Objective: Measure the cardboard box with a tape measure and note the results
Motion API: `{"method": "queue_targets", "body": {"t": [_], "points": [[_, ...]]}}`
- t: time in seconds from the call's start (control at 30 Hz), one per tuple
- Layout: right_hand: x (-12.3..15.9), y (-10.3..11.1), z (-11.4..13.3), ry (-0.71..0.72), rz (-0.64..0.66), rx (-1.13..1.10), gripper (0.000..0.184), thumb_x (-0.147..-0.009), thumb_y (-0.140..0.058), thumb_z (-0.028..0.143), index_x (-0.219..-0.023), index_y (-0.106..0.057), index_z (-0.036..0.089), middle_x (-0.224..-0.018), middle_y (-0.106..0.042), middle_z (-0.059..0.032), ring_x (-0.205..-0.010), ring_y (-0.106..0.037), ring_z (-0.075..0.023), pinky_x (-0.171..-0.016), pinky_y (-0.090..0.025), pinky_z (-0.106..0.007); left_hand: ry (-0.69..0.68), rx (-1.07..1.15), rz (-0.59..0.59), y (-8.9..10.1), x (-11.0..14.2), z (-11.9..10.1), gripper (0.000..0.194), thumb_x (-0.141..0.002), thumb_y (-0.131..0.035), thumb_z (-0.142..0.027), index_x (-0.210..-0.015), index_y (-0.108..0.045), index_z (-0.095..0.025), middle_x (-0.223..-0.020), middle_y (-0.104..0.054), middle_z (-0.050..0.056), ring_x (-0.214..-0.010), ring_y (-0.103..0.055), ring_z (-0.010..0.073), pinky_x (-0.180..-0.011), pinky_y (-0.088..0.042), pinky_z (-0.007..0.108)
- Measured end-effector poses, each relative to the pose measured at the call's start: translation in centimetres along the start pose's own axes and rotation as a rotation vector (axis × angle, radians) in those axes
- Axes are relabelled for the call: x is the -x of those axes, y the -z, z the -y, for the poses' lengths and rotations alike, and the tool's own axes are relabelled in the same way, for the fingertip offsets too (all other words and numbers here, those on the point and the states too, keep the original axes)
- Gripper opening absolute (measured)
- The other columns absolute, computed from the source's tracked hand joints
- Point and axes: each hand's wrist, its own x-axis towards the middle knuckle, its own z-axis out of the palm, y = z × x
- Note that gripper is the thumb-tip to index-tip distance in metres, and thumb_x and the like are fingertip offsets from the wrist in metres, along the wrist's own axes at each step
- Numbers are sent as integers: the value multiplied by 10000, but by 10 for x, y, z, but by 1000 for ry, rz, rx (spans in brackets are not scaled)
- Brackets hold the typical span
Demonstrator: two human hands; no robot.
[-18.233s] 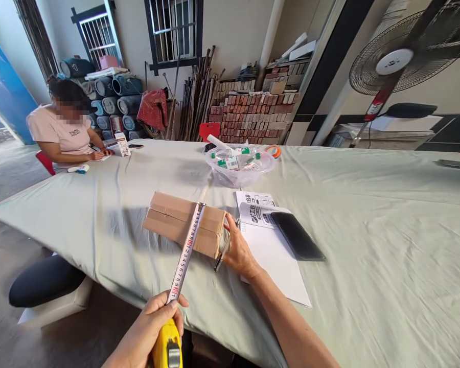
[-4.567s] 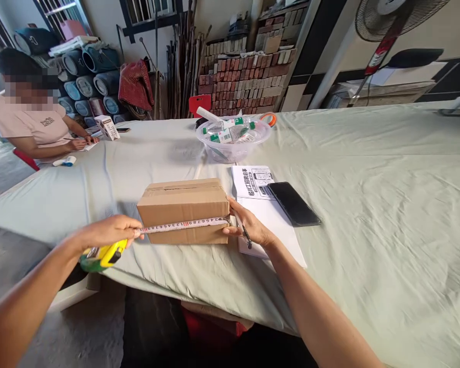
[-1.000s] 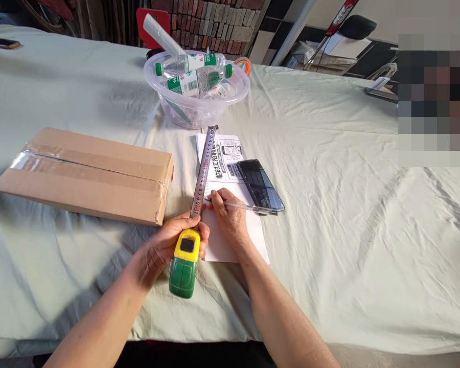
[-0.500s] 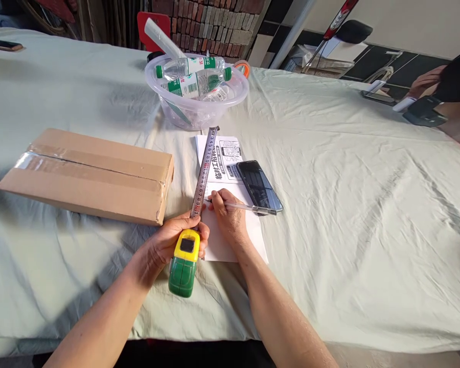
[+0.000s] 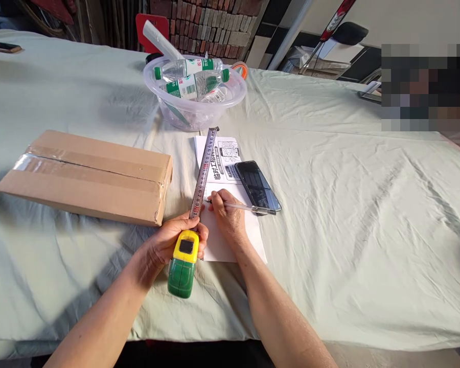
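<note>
My left hand is closed round a yellow and green tape measure, whose blade sticks out away from me over the paper's left edge. A pen is pinched in my right hand, its tip down on a white sheet of paper. Small written marks show by the tip, too small to read. The paper's upper part bears print and a drawing. A black smartphone lies over the paper's right edge. To the left of my hands a taped cardboard box lies flat on the table.
A pale green cloth covers the table. Beyond the paper stands a clear plastic basin holding bottles and a white roll. An orange tape ring is beside it. Another phone lies far left. A person, partly blurred, is at the right.
Over the longer span, the tape measure left the box, and my right hand came onto the paper with the pen. In the last second my hands stay nearly still; a person has appeared at the right.
</note>
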Motion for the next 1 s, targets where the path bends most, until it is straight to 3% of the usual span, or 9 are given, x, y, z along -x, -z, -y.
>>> {"method": "queue_targets", "body": {"t": [0.53,1.0], "points": [[0,0,-1,11,-59,55,341,-906,-405,417,-622,-426,230,-539,-467,38,-523,-419,-132,-556,-338,-264,-5,-20,18,1,0,0,80,-912,-552,-261,-932,-529,-187,-709,-615,26,-501,-562,132,-520,-488,255],[0,-1,-1,26,-42,66,337,-900,-424,408,-614,-395,234,-525,-458,47,-505,-388,-125,-541,-321,-261,4,-9,23,4,-1,2,140,-898,-562,-257,-1021,-550,-188,-715,-623,28,-508,-584,142,-521,-502,259]]}}
